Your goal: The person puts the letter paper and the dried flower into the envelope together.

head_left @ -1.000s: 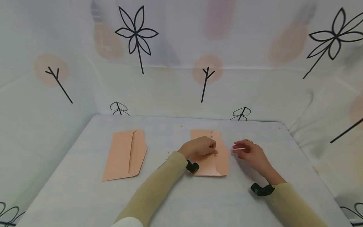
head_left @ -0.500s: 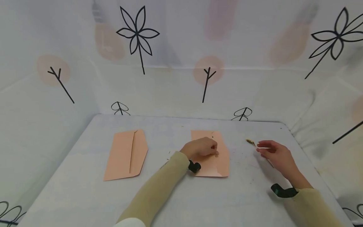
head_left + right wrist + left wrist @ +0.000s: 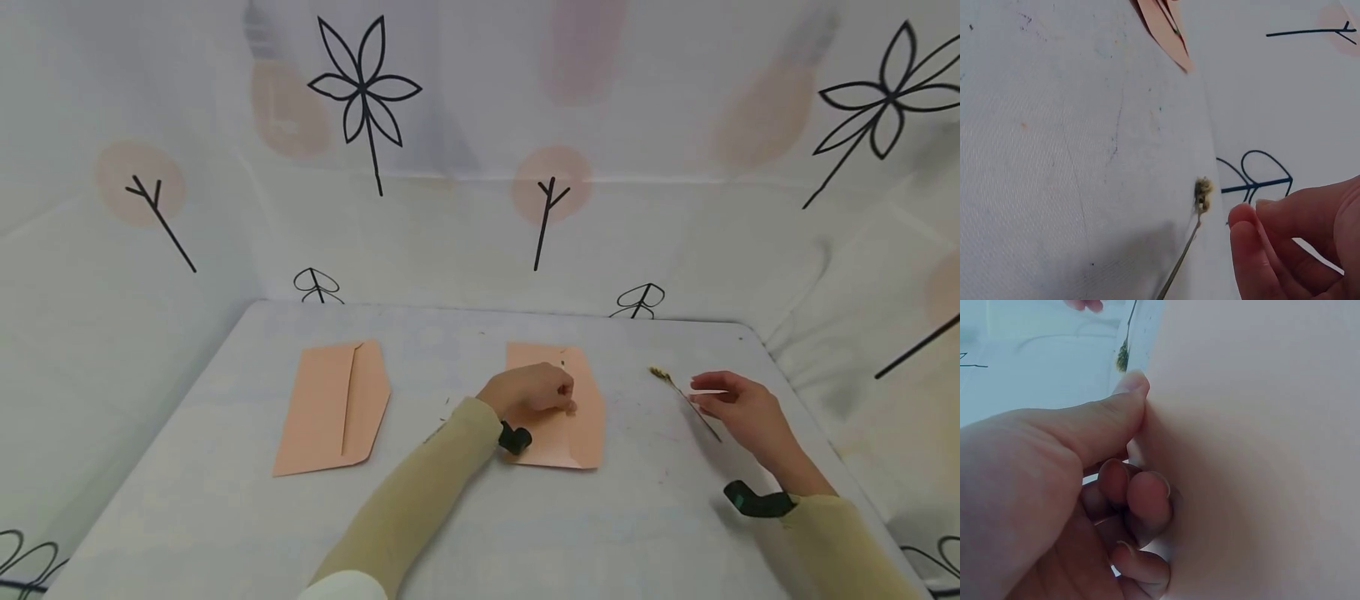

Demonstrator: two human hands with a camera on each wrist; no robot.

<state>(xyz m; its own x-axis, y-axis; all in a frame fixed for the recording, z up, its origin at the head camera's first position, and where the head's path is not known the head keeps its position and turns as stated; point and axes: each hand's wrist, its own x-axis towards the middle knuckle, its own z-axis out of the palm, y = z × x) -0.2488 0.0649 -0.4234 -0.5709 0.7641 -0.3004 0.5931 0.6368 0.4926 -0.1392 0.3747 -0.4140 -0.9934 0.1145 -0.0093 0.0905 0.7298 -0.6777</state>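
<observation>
In the head view a peach paper envelope [image 3: 585, 433] lies mid-table under my left hand [image 3: 531, 387]. The left wrist view shows this left hand's thumb [image 3: 1132, 387] and forefinger pinching the paper edge, with the other fingers curled. To the right, a dried flower [image 3: 682, 402] with a thin stem and yellowish-green head lies on the table. Just right of its stem is my right hand [image 3: 738, 408], fingers loosely bent and holding nothing. In the right wrist view its fingertips [image 3: 1244, 225] are apart from the flower head [image 3: 1202, 194].
A second peach envelope [image 3: 322, 408] lies at the left of the white table [image 3: 450, 533], its flap side to the right. Small dark crumbs are scattered between the envelopes. A patterned white cloth [image 3: 450, 242] stands behind the table.
My right hand has moved right, away from the middle envelope, and the dried flower that it mostly covered now shows at full length. The left hand has stayed at the envelope.
</observation>
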